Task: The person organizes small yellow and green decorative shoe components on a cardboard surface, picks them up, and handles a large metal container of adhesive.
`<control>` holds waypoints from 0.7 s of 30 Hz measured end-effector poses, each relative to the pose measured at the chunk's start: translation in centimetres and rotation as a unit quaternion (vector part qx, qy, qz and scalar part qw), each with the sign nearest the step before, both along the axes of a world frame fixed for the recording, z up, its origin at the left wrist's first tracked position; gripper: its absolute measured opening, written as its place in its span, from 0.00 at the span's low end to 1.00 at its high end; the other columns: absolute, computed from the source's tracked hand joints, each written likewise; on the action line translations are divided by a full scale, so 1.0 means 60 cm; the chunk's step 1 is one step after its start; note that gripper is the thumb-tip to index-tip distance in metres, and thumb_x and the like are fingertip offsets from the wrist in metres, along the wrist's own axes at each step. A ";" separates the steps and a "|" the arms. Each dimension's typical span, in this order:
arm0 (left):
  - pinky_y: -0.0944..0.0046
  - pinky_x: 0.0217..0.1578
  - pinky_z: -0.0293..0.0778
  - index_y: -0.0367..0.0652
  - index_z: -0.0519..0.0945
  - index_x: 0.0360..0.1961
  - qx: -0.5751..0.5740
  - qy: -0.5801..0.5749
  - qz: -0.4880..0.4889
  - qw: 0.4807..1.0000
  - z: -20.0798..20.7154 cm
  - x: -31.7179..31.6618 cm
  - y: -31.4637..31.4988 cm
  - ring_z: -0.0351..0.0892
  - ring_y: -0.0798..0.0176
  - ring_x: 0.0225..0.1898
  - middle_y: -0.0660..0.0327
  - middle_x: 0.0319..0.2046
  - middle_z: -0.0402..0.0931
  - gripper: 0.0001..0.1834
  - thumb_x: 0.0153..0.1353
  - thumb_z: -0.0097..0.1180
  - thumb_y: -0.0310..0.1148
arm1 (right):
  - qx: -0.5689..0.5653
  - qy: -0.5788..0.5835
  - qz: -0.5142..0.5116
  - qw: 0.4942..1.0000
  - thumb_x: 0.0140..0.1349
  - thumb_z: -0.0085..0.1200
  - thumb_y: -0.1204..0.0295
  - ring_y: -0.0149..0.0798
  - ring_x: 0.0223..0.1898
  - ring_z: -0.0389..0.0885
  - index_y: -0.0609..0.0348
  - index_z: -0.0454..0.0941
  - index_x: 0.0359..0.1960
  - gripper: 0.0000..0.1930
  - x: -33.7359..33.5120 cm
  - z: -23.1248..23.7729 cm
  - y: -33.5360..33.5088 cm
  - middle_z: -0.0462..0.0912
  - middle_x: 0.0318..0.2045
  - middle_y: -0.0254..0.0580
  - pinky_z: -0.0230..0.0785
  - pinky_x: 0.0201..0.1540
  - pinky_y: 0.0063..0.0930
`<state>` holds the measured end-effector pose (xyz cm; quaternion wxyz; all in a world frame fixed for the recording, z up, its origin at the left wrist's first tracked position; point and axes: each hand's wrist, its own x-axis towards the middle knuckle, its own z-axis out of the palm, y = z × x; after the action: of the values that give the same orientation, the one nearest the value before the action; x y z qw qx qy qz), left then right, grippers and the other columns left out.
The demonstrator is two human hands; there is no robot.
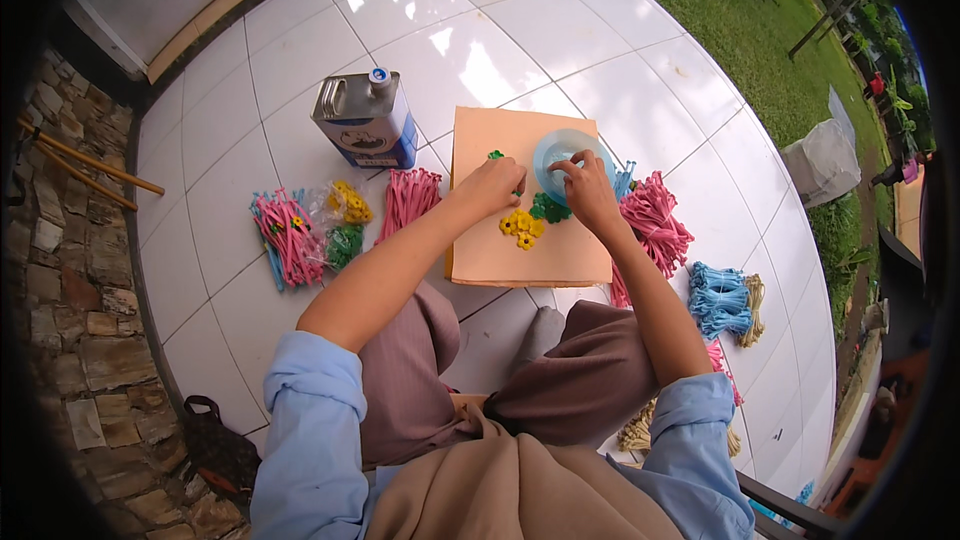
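Observation:
My left hand is closed over a peach-coloured board, with a small green flower-shaped piece showing at its fingertips. My right hand reaches over a light-blue round bowl; its fingers are bent and apart, and I see nothing in them. Between the hands, a cluster of yellow flower pieces lies on the board. A heap of green pieces sits beside it, close to the bowl and partly behind my right hand.
Left of the board stand a metal can, pink strips, a mixed pink-and-blue bundle and a plastic bag with yellow pieces. On the right are more pink strips, blue bundles and beige bundles.

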<state>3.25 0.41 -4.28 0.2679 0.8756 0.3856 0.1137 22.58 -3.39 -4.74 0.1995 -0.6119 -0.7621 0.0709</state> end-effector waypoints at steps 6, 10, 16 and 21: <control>0.66 0.30 0.74 0.37 0.77 0.23 -0.045 -0.088 0.017 0.995 0.016 -0.006 0.008 0.80 0.59 0.28 0.53 0.25 0.78 0.08 0.41 0.63 0.27 | -0.005 0.015 0.017 1.000 0.53 0.45 0.82 0.49 0.45 0.69 0.52 0.77 0.39 0.14 0.002 0.002 -0.002 0.70 0.41 0.47 0.64 0.48 0.36; 0.71 0.31 0.76 0.36 0.79 0.27 -0.202 -0.164 0.127 0.957 0.037 0.004 0.009 0.81 0.64 0.28 0.54 0.24 0.79 0.06 0.46 0.62 0.26 | -0.005 0.131 -0.014 0.991 0.52 0.45 0.82 0.50 0.42 0.72 0.53 0.75 0.38 0.13 0.000 0.026 -0.006 0.70 0.41 0.48 0.67 0.44 0.38; 0.75 0.33 0.78 0.34 0.80 0.36 -0.348 -0.374 0.204 0.835 0.028 -0.006 0.020 0.80 0.67 0.34 0.57 0.31 0.79 0.10 0.53 0.57 0.26 | 0.113 0.168 0.067 0.977 0.49 0.47 0.85 0.47 0.35 0.76 0.56 0.74 0.37 0.15 -0.041 0.090 -0.015 0.72 0.40 0.45 0.70 0.37 0.35; 0.75 0.39 0.77 0.35 0.79 0.39 -0.401 -0.404 0.225 0.791 0.043 -0.003 0.017 0.78 0.68 0.39 0.59 0.35 0.78 0.10 0.55 0.55 0.25 | 0.151 0.137 0.103 0.974 0.46 0.48 0.87 0.46 0.35 0.76 0.56 0.75 0.37 0.16 -0.047 0.088 -0.014 0.74 0.36 0.44 0.70 0.37 0.34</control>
<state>3.05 1.45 -1.69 0.6928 0.4528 0.4393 0.3493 19.77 -4.21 0.55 0.3836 -0.4774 -0.7884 0.0582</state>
